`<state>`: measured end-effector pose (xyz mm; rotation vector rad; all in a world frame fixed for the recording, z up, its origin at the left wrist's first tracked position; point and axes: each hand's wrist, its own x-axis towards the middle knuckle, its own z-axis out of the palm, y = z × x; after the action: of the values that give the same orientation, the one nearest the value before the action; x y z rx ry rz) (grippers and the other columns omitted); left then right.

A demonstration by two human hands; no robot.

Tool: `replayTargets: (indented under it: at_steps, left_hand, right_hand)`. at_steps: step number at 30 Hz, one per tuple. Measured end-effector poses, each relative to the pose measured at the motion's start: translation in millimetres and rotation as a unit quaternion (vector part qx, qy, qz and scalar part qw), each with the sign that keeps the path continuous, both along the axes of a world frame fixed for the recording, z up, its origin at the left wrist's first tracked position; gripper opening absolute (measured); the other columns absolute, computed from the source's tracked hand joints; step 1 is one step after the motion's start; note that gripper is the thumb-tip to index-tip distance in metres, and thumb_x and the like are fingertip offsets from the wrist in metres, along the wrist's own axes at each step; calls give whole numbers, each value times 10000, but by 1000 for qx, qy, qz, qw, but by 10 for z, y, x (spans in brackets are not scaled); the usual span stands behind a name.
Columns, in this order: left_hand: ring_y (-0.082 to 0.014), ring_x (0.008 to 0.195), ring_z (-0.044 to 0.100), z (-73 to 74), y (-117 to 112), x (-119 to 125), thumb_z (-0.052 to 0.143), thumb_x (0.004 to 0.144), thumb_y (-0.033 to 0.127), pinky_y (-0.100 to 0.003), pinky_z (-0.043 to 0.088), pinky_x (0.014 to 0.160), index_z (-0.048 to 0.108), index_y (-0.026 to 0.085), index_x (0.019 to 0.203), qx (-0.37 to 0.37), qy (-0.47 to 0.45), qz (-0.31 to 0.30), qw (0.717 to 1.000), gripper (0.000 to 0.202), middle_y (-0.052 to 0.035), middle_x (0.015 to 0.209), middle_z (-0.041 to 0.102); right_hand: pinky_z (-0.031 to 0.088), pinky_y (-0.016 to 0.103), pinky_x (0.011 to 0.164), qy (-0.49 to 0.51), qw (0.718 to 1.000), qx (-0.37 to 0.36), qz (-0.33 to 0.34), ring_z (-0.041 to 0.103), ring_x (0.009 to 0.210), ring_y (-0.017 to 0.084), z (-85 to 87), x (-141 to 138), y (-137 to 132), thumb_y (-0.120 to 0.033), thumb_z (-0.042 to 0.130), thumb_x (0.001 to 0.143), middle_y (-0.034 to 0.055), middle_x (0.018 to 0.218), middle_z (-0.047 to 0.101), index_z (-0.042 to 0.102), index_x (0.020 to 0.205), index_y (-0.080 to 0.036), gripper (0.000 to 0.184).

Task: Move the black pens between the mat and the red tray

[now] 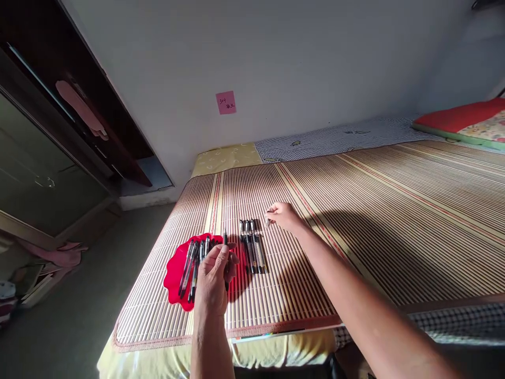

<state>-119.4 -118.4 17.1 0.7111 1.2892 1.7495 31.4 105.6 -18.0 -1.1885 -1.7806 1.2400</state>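
Note:
My left hand (215,271) is closed around an uncapped pen (225,238), its tip pointing away from me, above the edge of a red scalloped mat (173,279). Several capped pens (190,268) lie on that mat, partly covered by the hand. Farther right, my right hand (284,216) pinches a pen cap (268,218) just above the bamboo sleeping mat (323,273). Between the hands, a short row of pen caps (247,226) lies on the bamboo mat. Just below them, uncapped pens (254,252) rest side by side.
The bamboo mat covers a bed beside a white wall bearing a pink note (225,102). A folded red quilt (461,120) lies at the far right. Floor (114,252) and a dark door (79,100) are on the left. The bed's front edge is close to me.

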Motion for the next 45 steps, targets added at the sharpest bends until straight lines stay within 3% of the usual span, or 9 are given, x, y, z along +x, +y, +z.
replayTargets:
  at_steps: [5,12,18,20,22,25,28,41,45]
  left_hand:
    - [-45,493,404,14,-15,-1,815,796,590,-171,267,449,729,122,970,3,-5,4,1000,507,3,685,613]
    - [-50,491,397,3,-32,-17,814,798,577,-175,259,456,731,118,951,13,-20,21,999,490,-1,665,603]
    - [-48,491,404,13,-39,-20,821,802,544,-172,264,458,734,121,943,17,-22,24,999,454,1,672,604]
    - [-46,489,399,18,-40,-16,821,801,541,-172,269,459,734,120,947,16,-24,21,999,454,0,673,606]
    - [-45,486,398,16,-40,-16,828,794,532,-171,271,457,732,123,937,13,-25,21,999,444,3,670,604]
    - [-45,483,406,-2,-36,-27,824,796,531,-171,271,450,732,128,923,12,-21,26,999,432,4,672,604]
    - [-42,476,399,-23,-26,-39,818,798,542,-172,266,446,733,129,921,11,-12,22,1000,439,6,667,603]
    - [-40,491,400,-44,-27,-42,819,812,527,-165,262,460,736,121,953,0,-6,11,1000,438,-4,681,620]
    - [-46,488,408,-58,-17,-54,829,795,541,-174,272,457,729,121,949,-3,-5,4,1000,458,-6,679,629]
  right_hand:
    - [471,202,446,-94,995,-11,16,649,537,129,-25,-321,85,-130,763,828,33,664,714,648,729,-155,154]
    - [493,246,557,-201,978,27,51,696,672,175,-9,-335,124,-145,700,862,64,794,750,754,911,-124,77]
    - [505,271,734,-257,946,73,185,699,884,191,177,-170,169,-50,806,644,107,1259,713,691,1343,-158,717]
    - [493,275,745,-289,926,105,220,683,900,193,226,-181,155,-80,837,637,138,1359,646,641,1415,-169,808]
    - [469,270,714,-336,895,153,249,659,882,194,248,-213,141,-135,852,668,147,1321,631,660,1376,-150,734]
    - [418,252,663,-375,867,194,266,618,862,190,230,-259,139,-177,855,690,109,1167,640,744,1144,-135,469]
    - [386,243,658,-369,869,196,264,592,854,178,183,-285,155,-180,850,690,77,1083,629,748,995,-139,324]
    - [352,250,632,-325,893,176,257,560,771,155,146,-322,197,-272,869,633,23,915,647,748,930,-159,340]
    - [352,251,611,-318,898,155,260,559,719,143,158,-290,190,-204,853,633,10,851,653,725,913,-157,311]
